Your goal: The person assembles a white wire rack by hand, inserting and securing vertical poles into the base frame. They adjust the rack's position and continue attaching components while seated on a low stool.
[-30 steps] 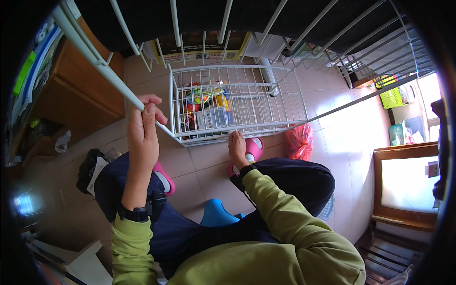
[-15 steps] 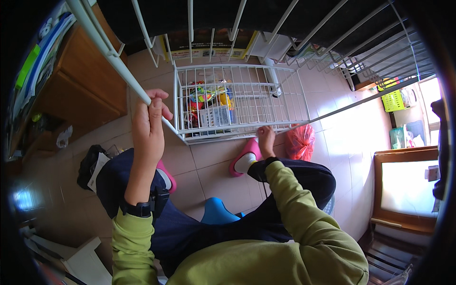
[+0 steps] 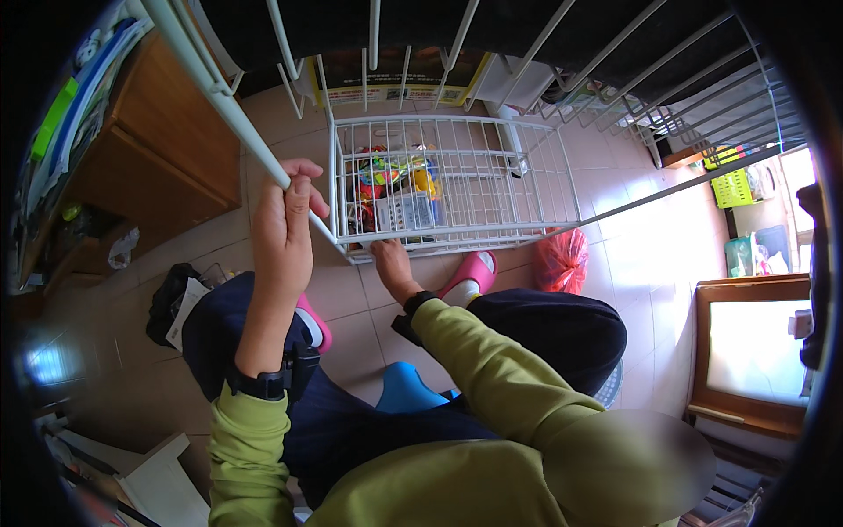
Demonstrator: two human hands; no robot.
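A white wire rack (image 3: 452,233) stands in front of me, with a slanting post on its left. Around that post my left hand (image 3: 288,215) is closed, thumb along it and fingertips past its far side. My right hand (image 3: 393,266) is at the near lower rail, close to the rack's left corner, with its fingers curled against the wire. Whether something thin lies under those fingers is hidden. Behind the bars, colourful packets (image 3: 391,171) and a pale grey box (image 3: 404,212) sit in the left half of the lower basket.
A red plastic bag (image 3: 562,261) lies by the rack's right corner. Wooden cabinets (image 3: 167,132) stand at left, near a black bag (image 3: 171,303). A blue seat (image 3: 408,389) shows between my legs. At right are a wood-framed panel (image 3: 755,347) and a yellow-green basket (image 3: 731,186).
My right hand has slid left along the near lower rail, from its right part to the left corner. My left hand keeps its hold on the post. The view has shifted slightly.
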